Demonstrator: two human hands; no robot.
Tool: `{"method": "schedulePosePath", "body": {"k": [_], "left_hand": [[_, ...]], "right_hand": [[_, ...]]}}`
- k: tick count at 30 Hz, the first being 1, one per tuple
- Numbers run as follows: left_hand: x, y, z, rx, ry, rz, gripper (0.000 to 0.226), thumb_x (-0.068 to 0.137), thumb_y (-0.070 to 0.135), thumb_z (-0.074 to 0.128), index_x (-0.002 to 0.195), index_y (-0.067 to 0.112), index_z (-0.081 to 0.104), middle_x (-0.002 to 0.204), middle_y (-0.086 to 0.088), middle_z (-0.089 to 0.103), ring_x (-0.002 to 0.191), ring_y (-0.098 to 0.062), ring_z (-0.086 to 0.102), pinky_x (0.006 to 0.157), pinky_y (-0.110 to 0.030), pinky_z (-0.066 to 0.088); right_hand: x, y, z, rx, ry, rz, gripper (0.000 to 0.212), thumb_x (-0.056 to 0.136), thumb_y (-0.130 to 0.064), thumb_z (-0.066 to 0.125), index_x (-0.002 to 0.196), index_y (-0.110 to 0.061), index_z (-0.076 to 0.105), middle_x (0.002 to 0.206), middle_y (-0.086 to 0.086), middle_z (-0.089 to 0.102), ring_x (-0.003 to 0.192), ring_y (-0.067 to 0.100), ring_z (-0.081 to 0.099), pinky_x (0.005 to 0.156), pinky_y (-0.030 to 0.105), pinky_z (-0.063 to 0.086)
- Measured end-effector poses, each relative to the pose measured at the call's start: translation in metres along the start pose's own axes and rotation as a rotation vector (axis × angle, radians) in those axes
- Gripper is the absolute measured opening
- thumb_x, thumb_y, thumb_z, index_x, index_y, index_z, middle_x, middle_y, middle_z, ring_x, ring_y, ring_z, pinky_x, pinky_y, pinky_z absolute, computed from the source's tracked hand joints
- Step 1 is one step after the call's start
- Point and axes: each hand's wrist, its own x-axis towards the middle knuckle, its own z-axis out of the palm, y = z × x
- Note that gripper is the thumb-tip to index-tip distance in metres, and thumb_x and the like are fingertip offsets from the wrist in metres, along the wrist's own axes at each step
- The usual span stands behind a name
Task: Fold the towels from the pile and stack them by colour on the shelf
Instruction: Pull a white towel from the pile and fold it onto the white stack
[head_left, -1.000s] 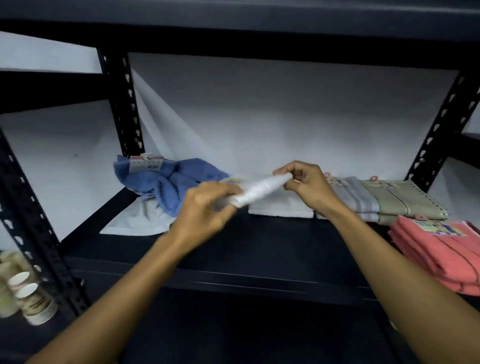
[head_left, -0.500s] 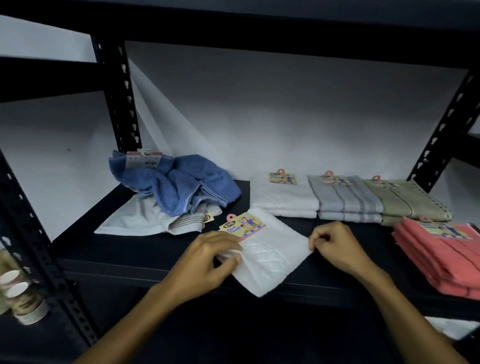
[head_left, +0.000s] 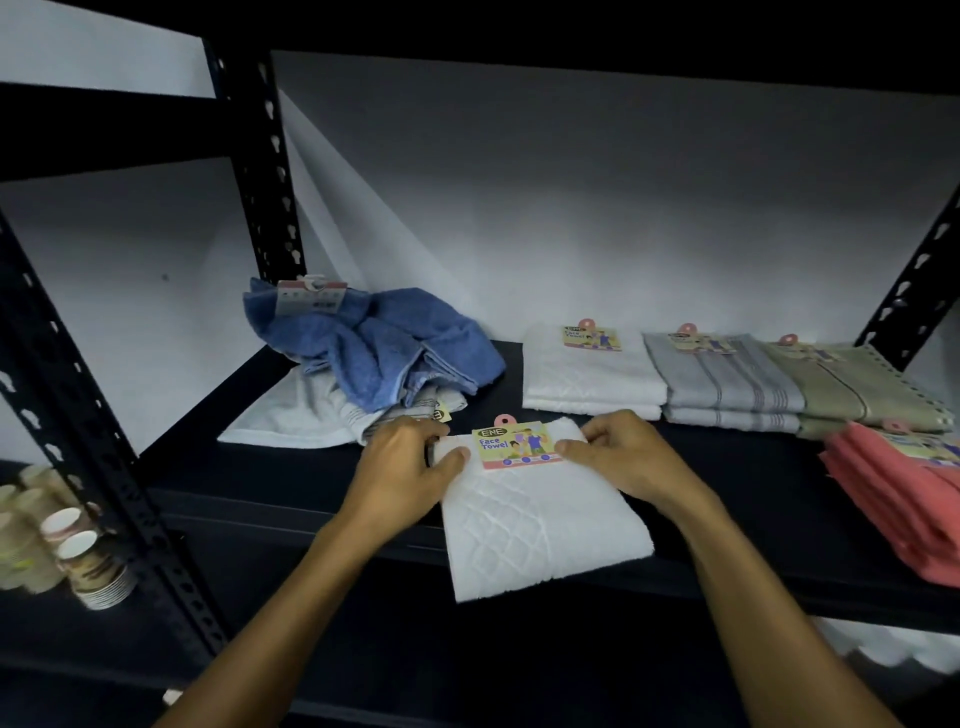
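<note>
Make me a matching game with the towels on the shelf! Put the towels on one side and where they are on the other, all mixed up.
Towels:
1. blue towel
2. white towel
3. pink stack
4. grey striped stack

Places:
A. far right of the shelf
B. under both hands, at the front edge
C. crumpled on top of the unfolded pile, left
D. between the white stack and the green stack

Pairs: 1-C, 2-B, 3-A, 4-D

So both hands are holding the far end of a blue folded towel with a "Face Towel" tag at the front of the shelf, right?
Not quite: the towel is white, not blue, as the head view shows. The left hand and right hand do hold its far end beside the tag.
</note>
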Motion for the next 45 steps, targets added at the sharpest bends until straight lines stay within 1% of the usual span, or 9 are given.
{"method": "schedulePosePath", "body": {"k": [6, 12, 16, 23, 28, 36, 39, 42, 45], "left_hand": [[0.001, 0.002, 0.005, 0.126, -0.126, -0.032, 0.043, 0.087, 0.047, 0.064, 0.122, 0.022, 0.066, 0.108, -0.011, 0.057, 0.113, -0.028, 0.048, 0.093, -0.034, 0.039], [0.009, 0.001, 0.000, 0.058, -0.133, 0.028, 0.014, 0.085, 0.037, 0.067, 0.090, 0.026, 0.060, 0.091, 0.000, 0.057, 0.098, -0.023, 0.050, 0.076, -0.030, 0.032], [0.017, 0.012, -0.004, -0.072, -0.077, -0.103, 0.012, 0.090, 0.025, 0.065, 0.094, 0.016, 0.057, 0.083, 0.002, 0.062, 0.081, -0.019, 0.056, 0.067, -0.030, 0.037], [0.024, 0.010, 0.009, 0.065, -0.033, -0.205, 0.022, 0.089, 0.028, 0.063, 0.107, 0.016, 0.064, 0.094, -0.002, 0.065, 0.100, -0.023, 0.059, 0.070, -0.028, 0.034], [0.020, 0.014, 0.013, 0.226, -0.006, -0.163, 0.027, 0.092, 0.028, 0.056, 0.108, 0.007, 0.062, 0.107, -0.012, 0.066, 0.105, -0.032, 0.058, 0.079, -0.036, 0.047], [-0.001, 0.011, -0.002, 0.265, 0.099, -0.206, 0.028, 0.095, 0.018, 0.048, 0.123, 0.013, 0.051, 0.102, -0.017, 0.067, 0.095, -0.043, 0.061, 0.069, -0.040, 0.043], [-0.018, 0.008, -0.016, 0.127, 0.065, -0.278, 0.016, 0.095, 0.025, 0.047, 0.109, 0.023, 0.054, 0.083, -0.011, 0.070, 0.081, -0.037, 0.065, 0.073, -0.040, 0.052], [-0.047, 0.024, -0.025, -0.015, -0.093, -0.307, 0.019, 0.098, 0.047, 0.042, 0.104, 0.030, 0.050, 0.065, -0.001, 0.069, 0.049, -0.020, 0.065, 0.067, -0.036, 0.056], [-0.069, 0.035, -0.016, -0.051, -0.234, -0.304, 0.039, 0.092, 0.065, 0.041, 0.116, 0.035, 0.046, 0.078, 0.002, 0.070, 0.052, -0.016, 0.068, 0.072, -0.035, 0.056]], "right_hand": [[-0.005, -0.008, 0.010, 0.131, 0.235, -0.127, 0.012, 0.080, -0.017, 0.079, 0.080, -0.016, 0.067, 0.078, -0.004, 0.064, 0.068, 0.006, 0.057, 0.061, 0.015, 0.046], [-0.002, -0.007, 0.010, 0.322, 0.127, -0.012, 0.019, 0.090, -0.022, 0.067, 0.093, -0.004, 0.060, 0.087, 0.007, 0.075, 0.079, 0.022, 0.071, 0.070, 0.036, 0.054], [0.004, -0.006, 0.010, 0.254, 0.129, 0.048, 0.021, 0.087, -0.023, 0.070, 0.093, -0.005, 0.062, 0.092, 0.012, 0.073, 0.086, 0.026, 0.071, 0.073, 0.038, 0.056], [0.007, -0.005, 0.017, 0.030, 0.228, 0.014, 0.019, 0.084, -0.021, 0.072, 0.081, -0.004, 0.065, 0.085, 0.010, 0.069, 0.083, 0.027, 0.067, 0.072, 0.040, 0.055], [0.012, 0.000, 0.021, -0.137, 0.278, -0.027, 0.018, 0.088, -0.028, 0.067, 0.086, -0.011, 0.062, 0.081, -0.001, 0.064, 0.078, 0.020, 0.062, 0.067, 0.033, 0.050], [-0.006, -0.001, 0.018, -0.179, 0.282, -0.081, 0.013, 0.096, -0.032, 0.057, 0.105, -0.026, 0.063, 0.091, -0.005, 0.065, 0.088, 0.022, 0.063, 0.075, 0.036, 0.053], [-0.029, -0.007, 0.011, -0.245, 0.260, -0.065, 0.024, 0.096, -0.040, 0.054, 0.117, -0.030, 0.061, 0.090, -0.008, 0.064, 0.090, 0.020, 0.060, 0.073, 0.032, 0.049], [-0.056, -0.009, 0.014, -0.440, 0.210, 0.040, 0.037, 0.096, -0.049, 0.046, 0.130, -0.035, 0.053, 0.108, -0.004, 0.066, 0.099, 0.026, 0.061, 0.071, 0.032, 0.045], [-0.083, -0.012, 0.023, -0.560, 0.221, 0.066, 0.045, 0.099, -0.051, 0.037, 0.138, -0.030, 0.046, 0.113, 0.001, 0.068, 0.100, 0.029, 0.062, 0.071, 0.034, 0.045]]}}
